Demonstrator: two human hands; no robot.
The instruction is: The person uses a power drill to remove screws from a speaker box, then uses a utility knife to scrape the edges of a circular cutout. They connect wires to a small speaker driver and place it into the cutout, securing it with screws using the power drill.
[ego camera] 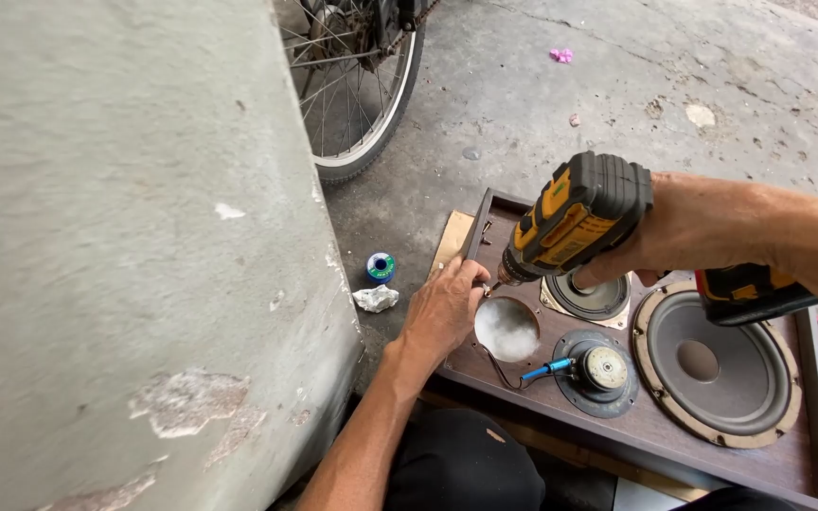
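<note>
**Drill going into the corner of a speaker box**

I'm looking down at a yellow and black cordless drill and it's sitting over the top left part of a dark brown speaker cabinet that's lying face up on the concrete floor. The drill's got a chunky ribbed black rear end and a yellow body with dark panels. Its long axis is running diagonally, back end up and to the right, nose pointing down and to the left, with the bit meeting the baffle just beside the open round hole (white stuffing showing inside it).

My right hand is wrapping tight around the drill's grip, fingers closed on it. My left hand is resting on the cabinet's left edge, fingers curling together right at the bit tip; I can't tell whether it's pinching a screw there.

A small loose speaker with a blue connector is lying on the baffle near the hole, a mid-size cone is sitting under the drill, and a big woofer is filling the right side. A bicycle wheel is standing further back, beside a grey wall.
</note>
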